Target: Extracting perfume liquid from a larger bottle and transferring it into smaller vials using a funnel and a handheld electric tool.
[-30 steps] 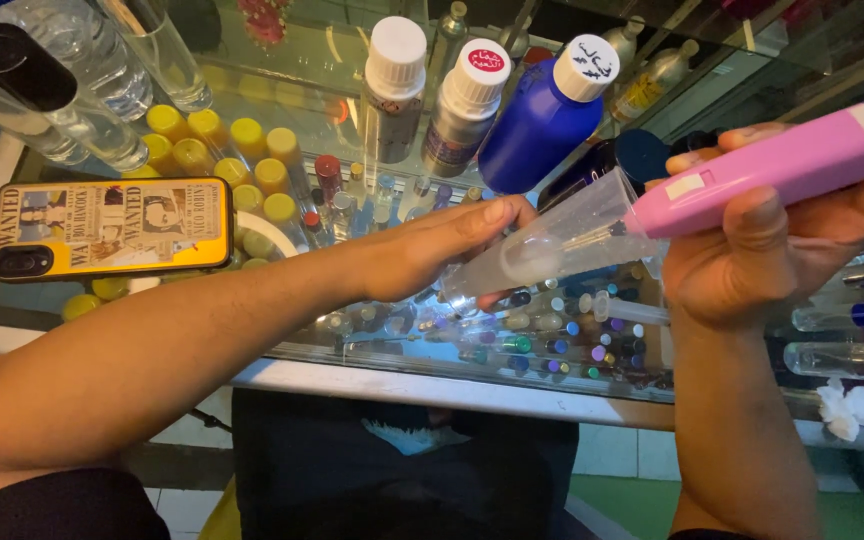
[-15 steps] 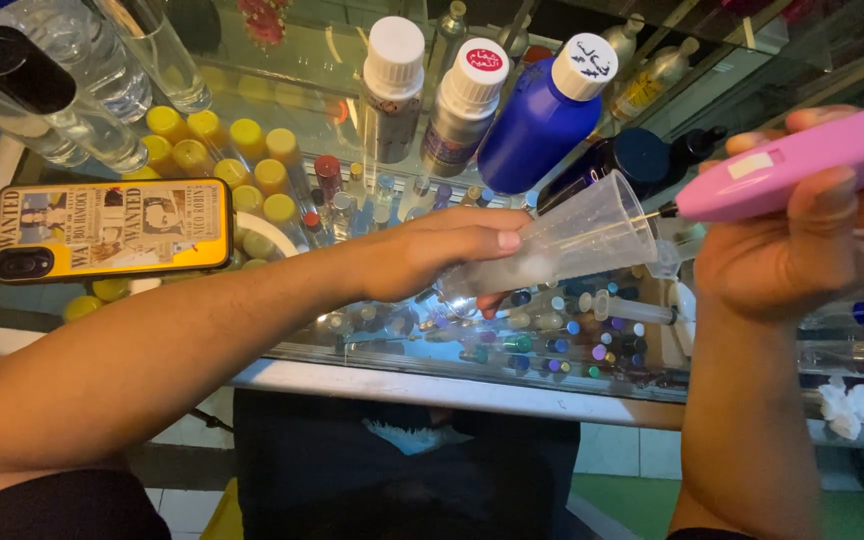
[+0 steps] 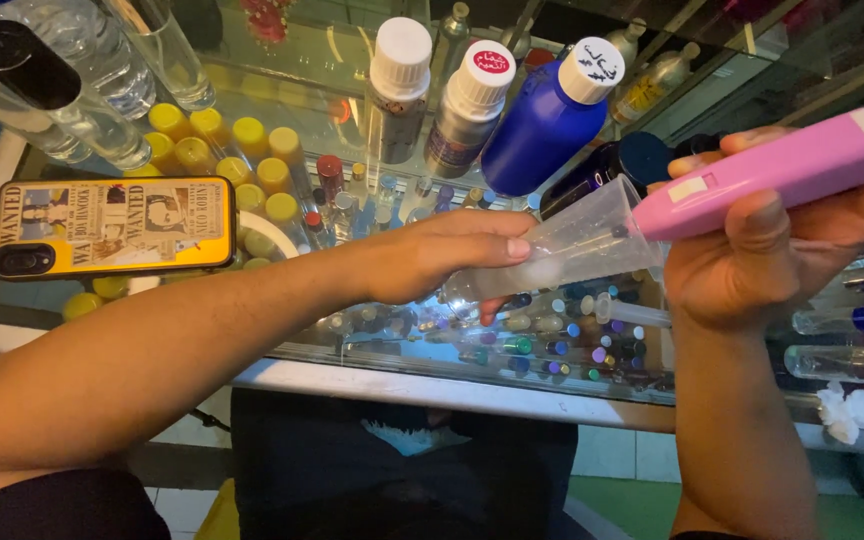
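Phone (image 3: 112,227) in a yellow illustrated case lies flat at the left on the glass counter (image 3: 432,385), with yellow-capped vials (image 3: 220,150) just beyond it under the glass. Left hand (image 3: 439,253) grips the narrow base of a clear plastic measuring cup (image 3: 562,250), held tilted over the counter with its wide mouth pointing right; a cloudy whitish liquid sits in its lower part. Three white-capped bottles stand behind: two silver ones (image 3: 394,90) (image 3: 465,105) and one blue (image 3: 545,115). Right hand (image 3: 762,255) is closed around a pink handheld device (image 3: 767,175), whose front end reaches into the cup's mouth. Its tip is hidden inside the cup, so what it carries cannot be made out. Many tiny vials (image 3: 552,345) with coloured caps lie below the glass, too small to count. Clear tall bottles (image 3: 82,70) at upper left are cut off by the frame.
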